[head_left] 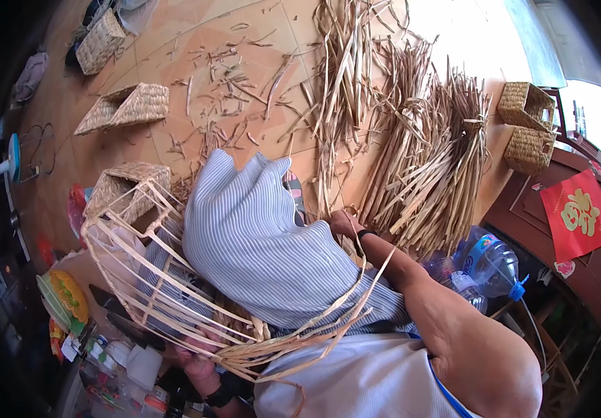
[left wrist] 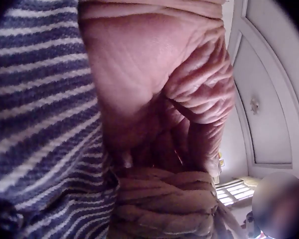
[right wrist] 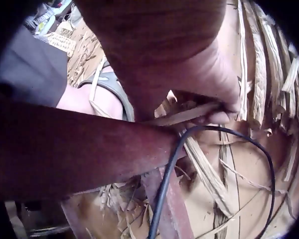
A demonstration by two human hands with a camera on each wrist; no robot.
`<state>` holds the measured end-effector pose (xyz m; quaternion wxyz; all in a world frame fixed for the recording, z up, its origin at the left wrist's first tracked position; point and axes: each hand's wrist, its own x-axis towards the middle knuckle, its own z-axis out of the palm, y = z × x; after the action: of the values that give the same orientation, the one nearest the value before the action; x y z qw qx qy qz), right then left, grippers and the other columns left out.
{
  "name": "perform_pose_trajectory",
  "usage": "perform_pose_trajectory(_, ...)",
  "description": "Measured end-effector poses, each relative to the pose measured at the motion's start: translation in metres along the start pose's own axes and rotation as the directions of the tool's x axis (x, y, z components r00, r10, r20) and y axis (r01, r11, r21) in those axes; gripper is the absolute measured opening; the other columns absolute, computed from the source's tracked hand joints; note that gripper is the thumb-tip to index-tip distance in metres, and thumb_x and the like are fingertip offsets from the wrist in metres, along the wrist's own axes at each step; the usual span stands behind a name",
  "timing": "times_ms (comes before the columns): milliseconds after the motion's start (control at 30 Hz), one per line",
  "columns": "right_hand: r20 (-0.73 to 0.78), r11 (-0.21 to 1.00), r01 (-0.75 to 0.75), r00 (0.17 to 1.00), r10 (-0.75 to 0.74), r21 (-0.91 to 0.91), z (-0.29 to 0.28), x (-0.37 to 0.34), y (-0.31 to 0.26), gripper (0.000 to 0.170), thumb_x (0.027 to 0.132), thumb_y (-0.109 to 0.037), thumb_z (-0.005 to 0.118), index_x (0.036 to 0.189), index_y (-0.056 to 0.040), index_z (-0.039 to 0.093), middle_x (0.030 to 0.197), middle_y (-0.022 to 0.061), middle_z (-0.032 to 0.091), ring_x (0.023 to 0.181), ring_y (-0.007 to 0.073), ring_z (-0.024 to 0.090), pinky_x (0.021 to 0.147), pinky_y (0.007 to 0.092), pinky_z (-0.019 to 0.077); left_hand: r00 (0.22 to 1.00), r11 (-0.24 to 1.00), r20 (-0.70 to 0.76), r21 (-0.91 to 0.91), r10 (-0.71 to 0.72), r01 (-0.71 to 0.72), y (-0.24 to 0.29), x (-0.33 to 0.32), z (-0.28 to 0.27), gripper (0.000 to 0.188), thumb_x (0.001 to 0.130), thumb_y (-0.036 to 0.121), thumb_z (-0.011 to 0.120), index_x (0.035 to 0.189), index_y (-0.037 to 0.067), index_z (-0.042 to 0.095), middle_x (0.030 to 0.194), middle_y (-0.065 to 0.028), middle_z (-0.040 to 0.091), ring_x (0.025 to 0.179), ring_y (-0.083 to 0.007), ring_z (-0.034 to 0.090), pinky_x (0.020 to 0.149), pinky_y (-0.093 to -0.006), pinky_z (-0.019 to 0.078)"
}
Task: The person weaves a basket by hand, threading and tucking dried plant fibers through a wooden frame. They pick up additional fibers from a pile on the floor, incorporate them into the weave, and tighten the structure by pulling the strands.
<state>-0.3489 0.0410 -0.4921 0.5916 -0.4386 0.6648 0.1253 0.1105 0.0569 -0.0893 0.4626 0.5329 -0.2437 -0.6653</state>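
Observation:
A partly woven basket (head_left: 136, 306), its pale open ribs standing out to the left, lies on the person's lap over a striped cloth (head_left: 265, 251). My left hand (head_left: 199, 355) grips it low at the person's left side. Close up, that hand (left wrist: 154, 74) bends over the thick woven edge (left wrist: 162, 204), its fingertips hidden behind it. Down by the right knee, my right hand (head_left: 345, 224) reaches to the dried stalks on the floor. In the right wrist view, its curled fingers (right wrist: 217, 107) hold a flat dried stalk strip (right wrist: 189, 114).
Bundles of dried stalks (head_left: 447, 153) lie on the tiled floor ahead, with scraps (head_left: 227, 83) to their left. Finished-looking woven baskets (head_left: 129, 108) stand at left and right. Plastic bottles (head_left: 485, 261) are beside the right arm. A dark cord (right wrist: 271, 169) loops below the right hand.

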Motion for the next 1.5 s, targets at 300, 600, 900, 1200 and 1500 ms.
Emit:
perform_pose_trajectory(300, -0.119, 0.959, 0.267, 0.953, -0.278, -0.1, 0.003, 0.033, 0.025, 0.044, 0.079, -0.043, 0.083, 0.098, -0.0035, 0.073, 0.097, 0.0228, 0.075, 0.092, 0.0432, 0.072, 0.08, 0.0496, 0.0572, 0.998, 0.999, 0.05, 0.011, 0.043, -0.044, -0.002, 0.004, -0.001, 0.037, 0.082, 0.018, 0.089, 0.104, 0.012, 0.06, 0.107, -0.0068, 0.066, 0.106, -0.0302, 0.065, 0.1, -0.0511, 0.0558)
perform_pose_trajectory(600, -0.092, 0.968, 0.238, 0.965, -0.245, -0.079, -0.004, -0.016, -0.036, 0.043, 0.073, -0.04, 0.081, 0.091, -0.0015, 0.081, 0.091, 0.0277, 0.075, 0.092, 0.0447, 0.075, 0.083, 0.0498, 0.0592, 0.981, 0.984, -0.166, -0.163, -0.104, 0.077, 0.005, 0.0, 0.012, 0.022, 0.092, 0.02, 0.078, 0.101, 0.004, 0.065, 0.091, -0.0068, 0.067, 0.103, -0.0247, 0.063, 0.098, -0.046, 0.0544)
perform_pose_trajectory(900, -0.072, 0.865, 0.096, 0.995, -0.07, 0.492, -0.038, 0.013, 0.006, 0.027, 0.094, -0.023, 0.066, 0.087, 0.0007, 0.075, 0.068, 0.0098, 0.069, 0.062, 0.0225, 0.069, 0.055, 0.0382, 0.0536, 1.0, 1.0, 0.023, 0.0, -0.002, 0.002, -0.008, -0.001, -0.011, 0.046, 0.083, 0.025, 0.088, 0.11, 0.002, 0.059, 0.112, -0.0128, 0.063, 0.103, -0.0293, 0.064, 0.099, -0.0463, 0.0566)
perform_pose_trajectory(1200, -0.499, 0.988, 0.091, 0.866, -0.018, 0.121, -0.252, -0.08, -0.007, 0.034, 0.106, -0.038, 0.063, 0.107, -0.0058, 0.074, 0.078, 0.008, 0.069, 0.064, 0.0174, 0.062, 0.055, 0.0333, 0.0524, 0.999, 0.997, 0.016, -0.062, 0.049, -0.048, 0.004, 0.014, 0.025, 0.029, 0.086, 0.01, 0.082, 0.109, 0.003, 0.066, 0.097, -0.0057, 0.067, 0.111, -0.0274, 0.063, 0.106, -0.047, 0.0513)
perform_pose_trajectory(1500, -0.811, 0.679, 0.645, 0.572, -0.124, 0.351, -0.361, -0.226, -0.129, 0.03, 0.106, -0.035, 0.066, 0.106, -0.0068, 0.076, 0.08, 0.0021, 0.072, 0.066, 0.0099, 0.066, 0.059, 0.0288, 0.0563, 0.997, 0.984, 0.065, -0.175, 0.029, -0.017, 0.001, 0.014, 0.008, 0.039, 0.087, 0.008, 0.083, 0.123, 0.01, 0.069, 0.123, -0.0077, 0.072, 0.121, -0.0243, 0.065, 0.117, -0.051, 0.0447)
